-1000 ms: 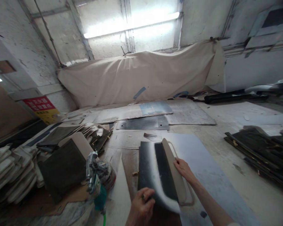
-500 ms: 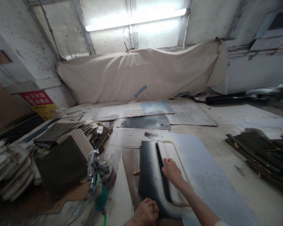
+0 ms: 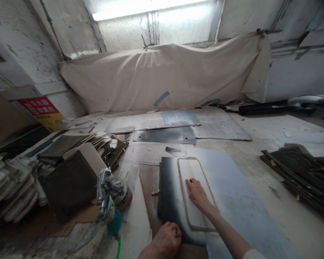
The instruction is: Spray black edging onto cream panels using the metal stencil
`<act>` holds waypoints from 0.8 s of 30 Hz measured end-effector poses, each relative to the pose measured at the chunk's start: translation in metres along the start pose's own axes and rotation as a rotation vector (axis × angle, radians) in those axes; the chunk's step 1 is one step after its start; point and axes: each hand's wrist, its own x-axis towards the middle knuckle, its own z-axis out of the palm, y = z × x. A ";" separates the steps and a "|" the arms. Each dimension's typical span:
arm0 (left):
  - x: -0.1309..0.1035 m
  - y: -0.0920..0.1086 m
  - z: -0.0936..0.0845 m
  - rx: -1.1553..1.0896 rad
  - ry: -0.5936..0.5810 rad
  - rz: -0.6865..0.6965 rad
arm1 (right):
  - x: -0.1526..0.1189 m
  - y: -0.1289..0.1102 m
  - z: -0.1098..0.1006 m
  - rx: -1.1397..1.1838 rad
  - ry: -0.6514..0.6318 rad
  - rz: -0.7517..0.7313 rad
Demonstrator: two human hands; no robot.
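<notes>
A pale rounded rectangular panel (image 3: 203,172) lies inside a matching outline on a board (image 3: 237,190) with sprayed dark and light edges. My right hand (image 3: 197,192) rests on the panel, fingers bent against its surface. At the board's near left corner is my left hand (image 3: 169,235), a ring on one finger and its fingers curled on the dark edge; what they hold, if anything, is hidden. A brass-coloured clasp (image 3: 155,193) sticks out from under the board's left side.
A spray gun (image 3: 105,190) with a green hose stands by a round can (image 3: 125,198) on the left. Dark leather-like pieces (image 3: 70,183) and stacked pale pieces (image 3: 13,187) lie further left. More dark pieces (image 3: 294,172) with brass fittings are at right.
The pale panel has dropped flat, covering the dark gap that showed along its left side. My right hand has flattened onto it. The view has tilted slightly down.
</notes>
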 end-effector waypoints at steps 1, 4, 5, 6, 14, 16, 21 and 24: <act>0.001 0.001 -0.001 -0.013 0.007 -0.021 | 0.000 0.002 0.001 -0.003 -0.007 -0.013; 0.003 0.006 -0.002 -0.046 0.052 -0.114 | -0.003 0.006 0.002 -0.016 -0.015 -0.047; 0.003 0.008 -0.001 -0.050 0.068 -0.142 | -0.005 0.007 0.001 -0.023 -0.012 -0.058; 0.002 0.010 0.000 -0.051 0.081 -0.164 | -0.007 0.007 0.000 -0.031 -0.006 -0.070; 0.002 0.025 0.003 -0.023 0.072 -0.217 | -0.017 0.020 -0.006 -0.050 0.040 -0.147; 0.007 0.034 -0.003 -0.035 0.061 -0.244 | -0.019 0.024 -0.003 -0.037 0.047 -0.161; 0.007 0.074 -0.016 0.074 0.384 -0.497 | -0.033 0.035 0.010 0.019 0.081 -0.179; -0.016 0.090 -0.034 0.123 0.607 -0.671 | -0.036 0.034 0.013 0.046 0.095 -0.208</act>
